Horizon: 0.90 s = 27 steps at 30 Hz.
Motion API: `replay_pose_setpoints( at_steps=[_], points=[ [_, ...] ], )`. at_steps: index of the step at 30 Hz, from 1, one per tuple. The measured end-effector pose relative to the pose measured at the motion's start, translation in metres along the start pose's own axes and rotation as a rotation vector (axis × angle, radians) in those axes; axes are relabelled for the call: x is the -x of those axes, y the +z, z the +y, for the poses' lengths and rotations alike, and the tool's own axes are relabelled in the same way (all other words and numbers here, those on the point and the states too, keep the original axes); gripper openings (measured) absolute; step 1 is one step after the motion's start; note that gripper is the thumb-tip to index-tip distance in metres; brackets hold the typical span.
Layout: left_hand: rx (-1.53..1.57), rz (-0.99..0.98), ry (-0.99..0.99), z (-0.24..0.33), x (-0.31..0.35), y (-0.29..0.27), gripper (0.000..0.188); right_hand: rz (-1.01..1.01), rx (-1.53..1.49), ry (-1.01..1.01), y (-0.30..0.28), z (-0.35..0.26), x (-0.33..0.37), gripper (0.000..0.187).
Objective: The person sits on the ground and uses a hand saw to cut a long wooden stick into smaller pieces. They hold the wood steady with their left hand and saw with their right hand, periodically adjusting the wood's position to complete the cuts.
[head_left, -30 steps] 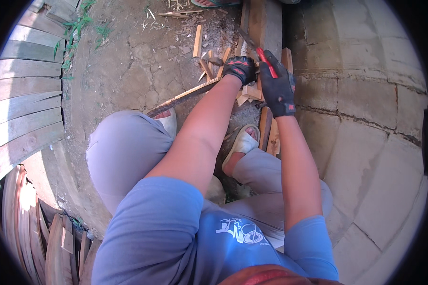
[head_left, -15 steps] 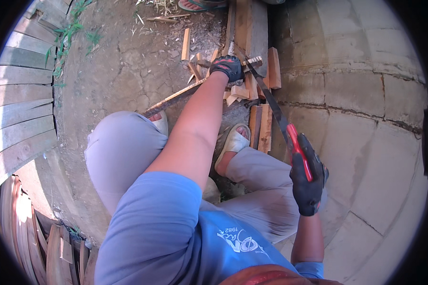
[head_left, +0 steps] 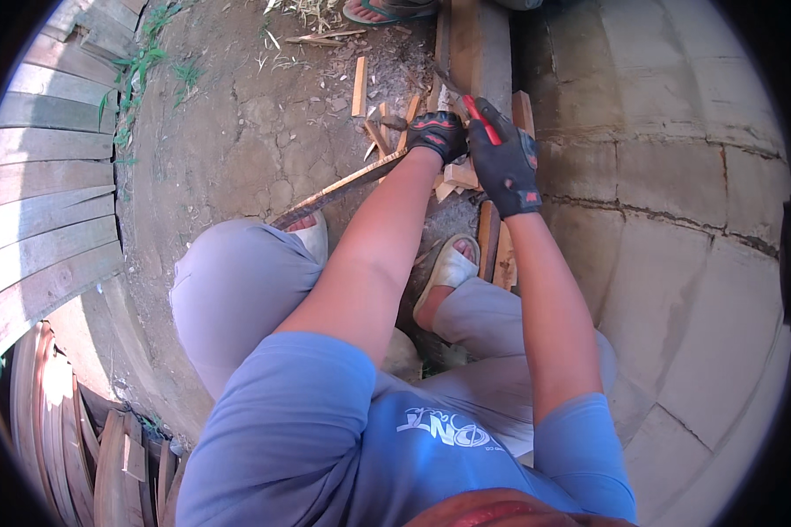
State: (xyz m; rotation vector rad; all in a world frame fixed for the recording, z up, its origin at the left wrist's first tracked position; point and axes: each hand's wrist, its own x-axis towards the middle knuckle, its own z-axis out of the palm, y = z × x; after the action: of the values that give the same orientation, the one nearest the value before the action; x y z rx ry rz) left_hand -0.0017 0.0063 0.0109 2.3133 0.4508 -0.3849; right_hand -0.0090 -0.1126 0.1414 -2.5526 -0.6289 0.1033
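My left hand [head_left: 438,135], in a black glove with red marks, is closed around the far end of a long thin wooden strip [head_left: 341,187]. The strip slants down to the left, its near end by my knee. My right hand [head_left: 504,162], gloved the same way, grips the red handle [head_left: 483,121] of a handsaw right beside the left hand. Past the handle the dark saw blade [head_left: 449,82] points away and to the left. Where the blade meets the strip is hidden by my hands.
Short wood offcuts [head_left: 460,177] lie below my hands, and a loose wooden piece [head_left: 359,86] lies on the dirt. A thick timber beam [head_left: 490,61] runs away from me along a concrete surface [head_left: 668,263]. Another person's sandalled foot [head_left: 373,10] shows at the far edge. Planks [head_left: 44,184] line the left.
My right hand has pushed the saw forward and left, from near my thigh to beside my left hand. The left hand keeps its hold on the strip. The view has shifted slightly.
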Motion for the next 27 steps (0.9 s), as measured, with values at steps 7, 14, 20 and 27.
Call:
replay_pose_setpoints(
  at_steps=[7,14,20,27],
  points=[
    [-0.074,-0.069,0.067,-0.007,-0.007,-0.007,0.059,0.079,-0.18,-0.093,0.01,0.035,0.019,0.042],
    [-0.132,-0.002,0.093,-0.02,-0.018,0.01,0.055,-0.095,-0.026,0.075,-0.12,0.002,0.167,0.042],
    [-0.145,0.016,0.106,-0.002,-0.002,0.0,0.047,-0.092,-0.021,0.305,-0.2,-0.05,0.197,0.041],
    [-0.103,0.189,0.11,-0.012,-0.004,0.017,0.042,-0.003,0.059,-0.014,-0.087,-0.016,0.079,0.037]
  ],
)
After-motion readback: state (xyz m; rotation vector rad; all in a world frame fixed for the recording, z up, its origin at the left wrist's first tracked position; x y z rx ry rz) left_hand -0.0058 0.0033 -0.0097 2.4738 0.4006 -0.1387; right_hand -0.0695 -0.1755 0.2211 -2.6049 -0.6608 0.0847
